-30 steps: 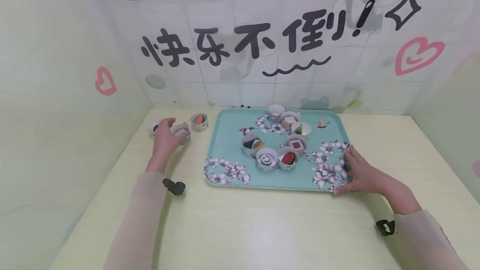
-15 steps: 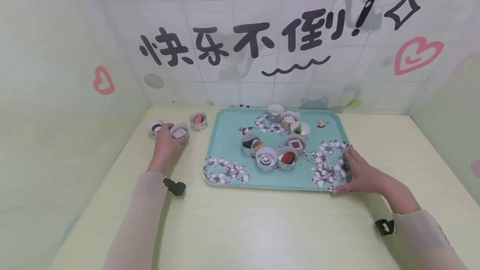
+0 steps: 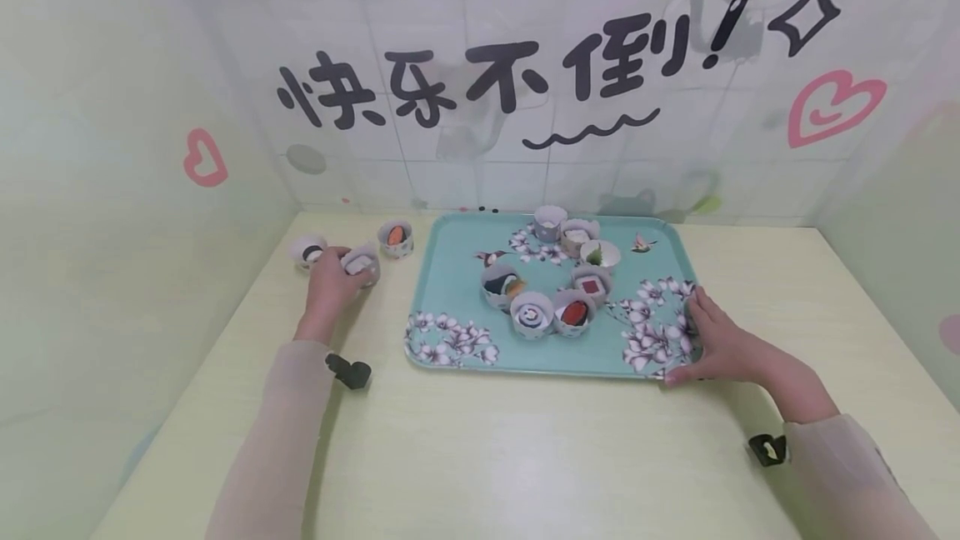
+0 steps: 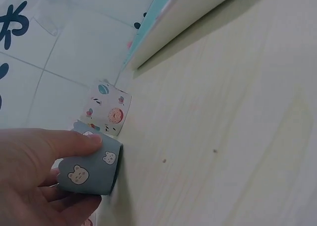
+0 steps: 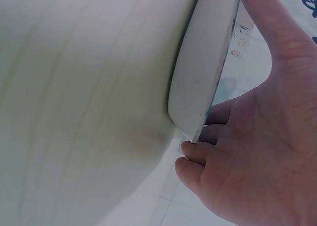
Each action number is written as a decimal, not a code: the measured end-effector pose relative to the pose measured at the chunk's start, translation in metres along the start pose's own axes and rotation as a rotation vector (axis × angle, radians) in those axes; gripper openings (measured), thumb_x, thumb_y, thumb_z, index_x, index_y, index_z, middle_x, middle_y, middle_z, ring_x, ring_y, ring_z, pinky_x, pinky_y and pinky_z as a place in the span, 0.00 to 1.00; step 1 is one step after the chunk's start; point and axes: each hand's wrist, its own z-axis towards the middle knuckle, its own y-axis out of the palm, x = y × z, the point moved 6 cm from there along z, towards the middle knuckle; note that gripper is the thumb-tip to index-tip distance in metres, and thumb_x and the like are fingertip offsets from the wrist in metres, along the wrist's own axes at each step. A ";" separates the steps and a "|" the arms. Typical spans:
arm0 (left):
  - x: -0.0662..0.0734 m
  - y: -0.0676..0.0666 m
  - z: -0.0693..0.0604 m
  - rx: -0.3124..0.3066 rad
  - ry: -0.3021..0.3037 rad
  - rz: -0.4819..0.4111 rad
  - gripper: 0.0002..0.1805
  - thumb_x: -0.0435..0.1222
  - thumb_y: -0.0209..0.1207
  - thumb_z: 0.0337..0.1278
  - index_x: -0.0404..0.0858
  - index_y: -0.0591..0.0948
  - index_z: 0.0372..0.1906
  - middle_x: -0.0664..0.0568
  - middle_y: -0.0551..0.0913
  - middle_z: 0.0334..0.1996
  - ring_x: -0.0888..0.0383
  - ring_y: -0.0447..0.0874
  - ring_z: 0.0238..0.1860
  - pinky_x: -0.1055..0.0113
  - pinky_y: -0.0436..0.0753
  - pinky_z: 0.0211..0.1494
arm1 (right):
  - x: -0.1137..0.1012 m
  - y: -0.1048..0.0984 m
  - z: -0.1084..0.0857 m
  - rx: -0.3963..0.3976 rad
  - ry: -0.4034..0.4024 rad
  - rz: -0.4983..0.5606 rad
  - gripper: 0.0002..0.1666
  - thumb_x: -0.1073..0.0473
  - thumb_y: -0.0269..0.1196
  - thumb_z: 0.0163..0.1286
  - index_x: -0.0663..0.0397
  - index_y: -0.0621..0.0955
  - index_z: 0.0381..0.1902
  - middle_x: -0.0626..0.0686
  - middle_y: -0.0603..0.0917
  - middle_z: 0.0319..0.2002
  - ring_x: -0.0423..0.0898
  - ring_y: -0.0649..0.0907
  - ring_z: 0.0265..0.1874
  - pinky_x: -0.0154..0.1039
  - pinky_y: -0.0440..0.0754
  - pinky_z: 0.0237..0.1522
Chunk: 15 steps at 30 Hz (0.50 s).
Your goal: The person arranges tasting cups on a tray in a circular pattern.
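Note:
At the left of the head view, my left hand (image 3: 330, 283) pinches a small baking cup (image 3: 363, 265) with a whitish piece inside. The left wrist view shows my thumb across the blue-grey wall of this cup (image 4: 91, 164), printed with bear faces, and fingers on its other side. My right hand (image 3: 723, 344) grips the near right corner of a turquoise flowered tray (image 3: 517, 363), thumb at the front edge and fingers along the right side. In the right wrist view, fingertips curl by the rim of the tray (image 5: 203, 62).
Two more cups stand left of the tray: one with an orange-topped piece (image 3: 396, 240), another with a dark-and-white piece (image 3: 308, 252) beside my left hand. Several filled cups, including one with a swirl piece (image 3: 532, 317), form a curve on the tray. A lettered wall (image 3: 480, 182) rises behind.
My left fingers have come down and closed around the cup, which has shifted slightly. My right hand stays at the tray corner. The head view has moved a little.

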 end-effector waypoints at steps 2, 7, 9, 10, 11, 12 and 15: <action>0.001 -0.001 -0.001 -0.004 0.004 0.005 0.37 0.38 0.61 0.65 0.26 0.60 0.72 0.29 0.67 0.68 0.34 0.68 0.69 0.43 0.71 0.71 | 0.000 0.000 0.000 0.002 -0.002 -0.003 0.82 0.42 0.79 0.47 0.83 0.38 0.73 0.81 0.30 0.73 0.77 0.37 0.74 0.75 0.48 0.70; 0.003 -0.002 -0.001 -0.010 0.012 0.014 0.38 0.39 0.61 0.65 0.27 0.59 0.73 0.29 0.67 0.69 0.34 0.67 0.69 0.43 0.71 0.71 | 0.001 -0.001 0.001 0.007 -0.007 -0.001 0.82 0.43 0.79 0.47 0.83 0.37 0.73 0.81 0.30 0.73 0.77 0.36 0.74 0.75 0.48 0.70; 0.005 -0.003 -0.002 -0.011 0.021 0.018 0.38 0.39 0.61 0.65 0.27 0.60 0.73 0.29 0.67 0.69 0.34 0.68 0.69 0.42 0.71 0.71 | 0.001 0.000 0.001 0.004 -0.006 0.003 0.82 0.42 0.79 0.48 0.83 0.37 0.73 0.81 0.30 0.73 0.77 0.36 0.74 0.75 0.48 0.70; 0.006 -0.004 -0.002 -0.010 0.026 0.019 0.38 0.39 0.61 0.65 0.27 0.60 0.72 0.29 0.68 0.68 0.34 0.68 0.68 0.42 0.71 0.71 | 0.002 0.000 0.001 0.003 -0.005 0.004 0.82 0.42 0.79 0.48 0.82 0.37 0.73 0.81 0.29 0.73 0.77 0.36 0.74 0.76 0.48 0.70; 0.007 -0.004 -0.003 -0.009 0.032 0.021 0.38 0.39 0.62 0.65 0.27 0.60 0.72 0.29 0.68 0.68 0.34 0.68 0.68 0.43 0.71 0.71 | 0.002 0.000 0.001 0.002 -0.005 0.005 0.82 0.42 0.79 0.48 0.82 0.37 0.73 0.81 0.29 0.73 0.77 0.36 0.74 0.76 0.48 0.70; 0.008 -0.005 -0.004 -0.009 0.037 0.025 0.38 0.40 0.62 0.65 0.27 0.61 0.72 0.29 0.68 0.68 0.34 0.69 0.68 0.43 0.71 0.71 | 0.002 0.000 0.000 0.003 -0.005 0.006 0.82 0.42 0.79 0.48 0.83 0.37 0.73 0.81 0.29 0.73 0.77 0.36 0.74 0.76 0.48 0.70; 0.013 -0.006 -0.007 -0.009 0.046 0.031 0.38 0.40 0.62 0.64 0.27 0.61 0.72 0.29 0.69 0.68 0.34 0.70 0.67 0.43 0.72 0.70 | 0.002 0.000 0.000 0.005 -0.008 0.007 0.82 0.42 0.79 0.48 0.83 0.37 0.73 0.81 0.30 0.73 0.77 0.36 0.74 0.75 0.48 0.70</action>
